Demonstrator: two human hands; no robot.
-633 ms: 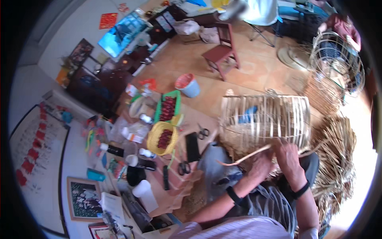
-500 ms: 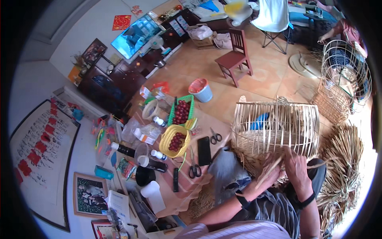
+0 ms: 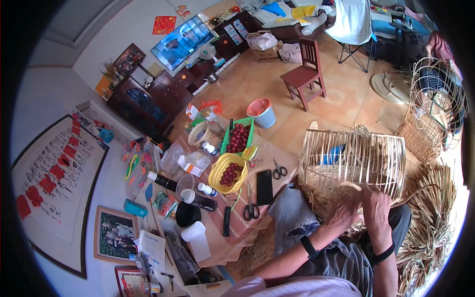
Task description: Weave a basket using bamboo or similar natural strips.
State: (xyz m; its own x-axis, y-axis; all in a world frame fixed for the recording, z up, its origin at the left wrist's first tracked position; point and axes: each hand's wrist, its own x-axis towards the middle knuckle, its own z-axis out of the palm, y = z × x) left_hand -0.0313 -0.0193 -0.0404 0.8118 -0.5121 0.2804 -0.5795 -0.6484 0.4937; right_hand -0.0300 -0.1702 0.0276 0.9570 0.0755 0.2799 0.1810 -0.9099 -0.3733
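Observation:
An unfinished woven basket (image 3: 361, 171) with pale upright ribs lies on its side in front of my lap, and a blue thing (image 3: 334, 154) shows between the ribs. My left hand (image 3: 342, 212) is closed at its near rim, on a straw strip (image 3: 350, 186) that bends upward in a short curve. Beside it, my right hand (image 3: 377, 205) pinches the same weaving at the rim. A longer strand trails off to the right of this hand. The fingertips partly hide the spot where the strips cross, and the left fingers look slightly blurred.
At left, a low table carries scissors (image 3: 251, 205), a phone (image 3: 264, 187), a yellow basket of red fruit (image 3: 241, 187), a green basket (image 3: 250, 127) and bottles. A straw bundle (image 3: 430, 213) lies at right. Beyond stand a bucket (image 3: 262, 118), a red chair (image 3: 300, 76) and another person (image 3: 440, 52).
The view has shifted, so the scene sits farther right. The strips sticking out from my left hand have swung into a short curve over the rim. Both hands stay at the rim.

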